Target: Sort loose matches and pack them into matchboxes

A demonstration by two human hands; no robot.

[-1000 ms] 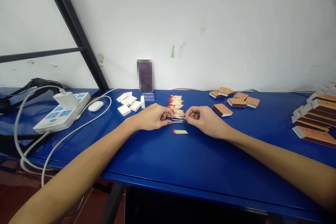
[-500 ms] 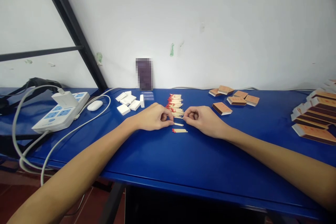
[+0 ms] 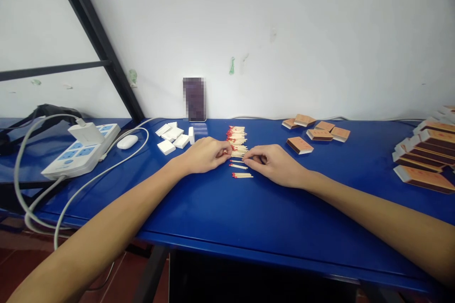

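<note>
A pile of red-headed matches point(image 3: 239, 138) lies on the blue table, heads to the left. My left hand point(image 3: 209, 156) is at the heads' side of the pile, its fingers curled into a pinch; whatever they may hold is hidden. From the other side, my right hand point(image 3: 275, 164) pinches the plain end of a single match point(image 3: 237, 161) just below the pile. Under that one lies a separate slanted match point(image 3: 239, 166). Closer to the table's front is a small row of matches point(image 3: 243, 175), side by side.
White matchbox trays point(image 3: 173, 136) lie left of the pile. Orange matchbox sleeves point(image 3: 299, 145) are at the right, with stacked matchboxes point(image 3: 424, 179) farther right. A power strip point(image 3: 83, 151) with cables, a white case point(image 3: 127, 142) and a propped phone point(image 3: 197, 99) are also there.
My left hand has shifted slightly up and away from the loose match, toward the pile's heads. My right hand has moved slightly left, and the loose matches now show their red heads.
</note>
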